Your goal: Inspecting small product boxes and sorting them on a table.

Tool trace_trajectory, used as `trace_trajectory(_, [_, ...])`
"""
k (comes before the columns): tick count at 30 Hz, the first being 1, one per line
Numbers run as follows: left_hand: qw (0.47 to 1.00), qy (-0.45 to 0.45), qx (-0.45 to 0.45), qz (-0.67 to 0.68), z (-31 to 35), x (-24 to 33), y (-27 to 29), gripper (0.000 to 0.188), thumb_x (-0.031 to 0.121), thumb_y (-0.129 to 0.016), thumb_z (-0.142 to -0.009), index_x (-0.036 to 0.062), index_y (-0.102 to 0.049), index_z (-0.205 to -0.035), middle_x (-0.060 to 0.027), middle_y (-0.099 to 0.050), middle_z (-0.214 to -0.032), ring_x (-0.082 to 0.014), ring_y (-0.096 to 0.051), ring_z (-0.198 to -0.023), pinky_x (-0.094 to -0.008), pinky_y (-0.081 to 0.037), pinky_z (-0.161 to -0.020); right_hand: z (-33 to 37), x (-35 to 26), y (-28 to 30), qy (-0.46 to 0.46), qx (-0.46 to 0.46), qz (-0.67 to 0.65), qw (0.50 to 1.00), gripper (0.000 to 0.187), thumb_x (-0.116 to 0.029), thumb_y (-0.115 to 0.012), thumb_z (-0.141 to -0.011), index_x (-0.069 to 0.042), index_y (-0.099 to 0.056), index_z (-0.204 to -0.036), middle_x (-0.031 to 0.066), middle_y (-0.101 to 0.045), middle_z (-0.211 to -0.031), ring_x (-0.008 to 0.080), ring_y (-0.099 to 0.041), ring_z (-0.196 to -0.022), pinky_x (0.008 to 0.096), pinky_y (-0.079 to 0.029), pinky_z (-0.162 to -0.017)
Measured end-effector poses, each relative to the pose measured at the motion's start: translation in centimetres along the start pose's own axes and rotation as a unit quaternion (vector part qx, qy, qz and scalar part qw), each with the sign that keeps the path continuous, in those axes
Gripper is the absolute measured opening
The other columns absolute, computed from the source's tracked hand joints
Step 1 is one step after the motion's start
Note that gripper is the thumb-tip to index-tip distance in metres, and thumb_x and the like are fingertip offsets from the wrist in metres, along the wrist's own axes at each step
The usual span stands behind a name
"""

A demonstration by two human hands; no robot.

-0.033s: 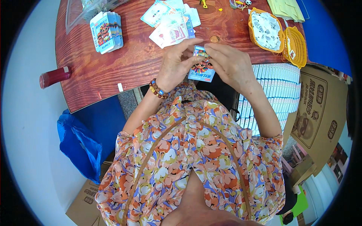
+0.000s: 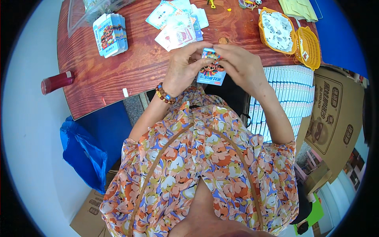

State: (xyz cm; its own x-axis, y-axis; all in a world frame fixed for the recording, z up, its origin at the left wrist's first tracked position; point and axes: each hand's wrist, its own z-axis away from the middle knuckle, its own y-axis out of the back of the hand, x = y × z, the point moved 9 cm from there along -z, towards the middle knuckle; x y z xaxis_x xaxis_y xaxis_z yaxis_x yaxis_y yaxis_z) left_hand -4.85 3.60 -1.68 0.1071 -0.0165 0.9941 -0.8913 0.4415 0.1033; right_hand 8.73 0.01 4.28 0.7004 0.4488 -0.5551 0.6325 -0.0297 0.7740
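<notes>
A small blue card box with a colourful cartoon character on its front is held between both hands at the table's near edge. My left hand, with beaded bracelets at the wrist, closes on its left side, thumb across the front. My right hand grips its upper right side with the fingers bent over the top end. The fingers partly hide that end, so I cannot see whether its flap is open. Just beyond the hands lie loose printed cards in an overlapping pile.
A stack of flat blue boxes stands at left, near a clear plastic bin. A dark red cylinder lies at the left edge. Yellow baskets hold small white packets. Rows of finished-looking boxes fill a carton at right.
The blue box has tilted very slightly in my hands. Both hands keep their hold, and the view has shifted a little.
</notes>
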Motion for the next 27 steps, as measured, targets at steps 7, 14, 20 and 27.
trace_trajectory(7, [0.999, 0.008, -0.012, 0.044, -0.2, 0.7, -1.4, 0.036, 0.006, -0.073, -0.085, 0.0053, -0.066, -0.120, -0.0048, -0.064, -0.091, -0.0107, -0.061, -0.079, -0.0260, -0.052, -0.071, 3.7, 4.7, -0.6, -0.163, 0.031, -0.291, 0.942, 0.030, -0.002, -0.070, -0.087, -0.001, -0.068, -0.117, 0.0112, -0.067, -0.118, 0.0170, -0.065, -0.106, 0.0288, -0.055, -0.085])
trace_trajectory(14, [0.994, 0.043, 0.019, 0.103, 1.3, -2.8, -1.4, 0.025, -0.003, -0.067, -0.090, -0.0004, -0.066, -0.115, 0.0005, -0.061, -0.085, -0.0051, -0.056, -0.075, -0.0210, -0.046, -0.065, 5.5, 6.2, -3.6, -0.252, 0.043, -0.486, 0.835, 0.029, -0.006, -0.068, -0.091, 0.002, -0.064, -0.118, 0.0070, -0.068, -0.111, 0.0133, -0.064, -0.101, 0.0283, -0.052, -0.085])
trace_trajectory(20, [0.987, 0.033, -0.150, 0.050, 0.2, -1.6, -7.6, 0.044, 0.001, -0.067, -0.091, 0.0014, -0.054, -0.133, -0.0107, -0.065, -0.115, -0.0159, -0.066, -0.100, -0.0286, -0.054, -0.083, 13.3, 8.0, -4.2, -0.349, 0.096, -0.503, 0.785, 0.037, -0.007, -0.068, -0.091, 0.000, -0.059, -0.127, 0.0069, -0.068, -0.117, 0.0135, -0.063, -0.107, 0.0295, -0.051, -0.092])
trace_trajectory(27, [0.975, 0.023, -0.214, -0.060, 2.0, -1.3, -8.4, 0.049, -0.001, -0.067, -0.089, 0.0032, -0.053, -0.136, -0.0140, -0.065, -0.116, -0.0198, -0.068, -0.099, -0.0310, -0.056, -0.086, 41.2, 13.9, 16.4, -0.583, 0.373, 0.213, 0.690, 0.032, -0.023, -0.061, -0.091, 0.000, -0.067, -0.113, 0.0150, -0.072, -0.097, 0.0273, -0.069, -0.087, 0.0404, -0.053, -0.077])
